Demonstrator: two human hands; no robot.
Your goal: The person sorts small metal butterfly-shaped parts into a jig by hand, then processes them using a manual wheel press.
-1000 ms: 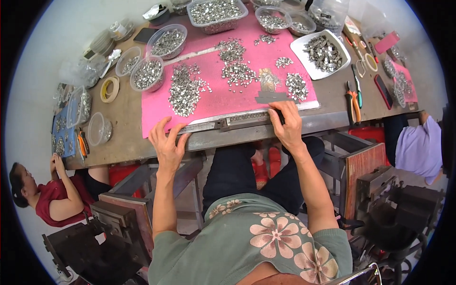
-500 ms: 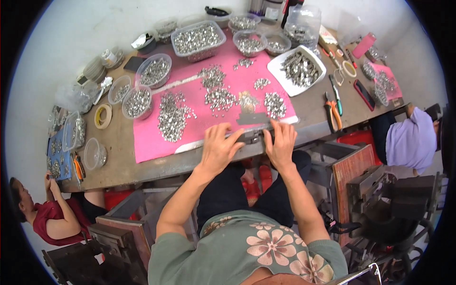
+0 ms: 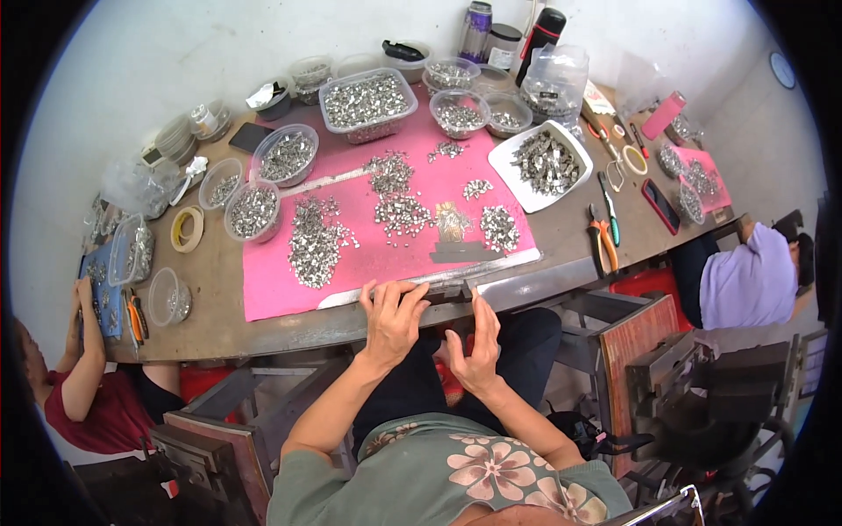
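At the table's front edge lies a dark metal bar-shaped fixture (image 3: 454,292). My left hand (image 3: 391,324) is closed around its left end, fingers over the top. My right hand (image 3: 474,349) is open, its thumb spread away and its stretched fingertips touching or close to the bar's right end. Just beyond, a flat grey strip (image 3: 460,253) lies on the pink mat (image 3: 267,298), with a small group of gold-coloured pieces (image 3: 452,223) above it. Heaps of small silver metal parts (image 3: 317,245) cover other areas of the mat. Any small piece in the fixture is too small to make out.
Behind the mat stand a clear tub of silver parts (image 3: 368,103) and a white tray of longer metal pieces (image 3: 548,162). Orange-handled pliers (image 3: 602,244) and a phone (image 3: 660,207) lie right. A tape roll (image 3: 185,230) lies left. Other people sit at both sides.
My right hand has dropped lower and loosened, its thumb now apart from the fixture. The left hand keeps its hold at the left end. The view has shifted slightly.
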